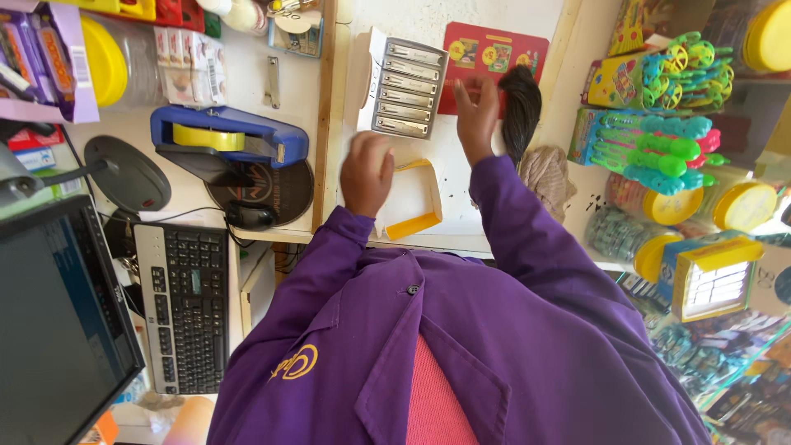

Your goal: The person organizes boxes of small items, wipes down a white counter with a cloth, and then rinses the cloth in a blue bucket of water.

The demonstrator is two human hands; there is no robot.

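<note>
In the head view the person, in a purple coat, leans over a white surface [428, 206] and the trunk hides its near part. The left hand [367, 171] is blurred; its fingers look curled together over a small white box with a yellow rim [414, 216], and it covers that box's left part, so whether it grips the box or merely rests on it cannot be told. The right hand [476, 115] is raised with fingers spread apart, holding nothing that shows, just beside a dark tuft of hair or bristles [521, 107] whose lower end runs behind the sleeve. Between and above the hands lies a card of silver clips in rows [405, 86], partly overlapping a red card [494, 51]. To the left a blue tape dispenser [227, 136] and a black keyboard [185, 305] sit well apart from the hands; a dark monitor [58, 321] is cut off by the frame's edge. Bright toy packs [659, 124] crowd the right, their far ones too jumbled to make out.
</note>
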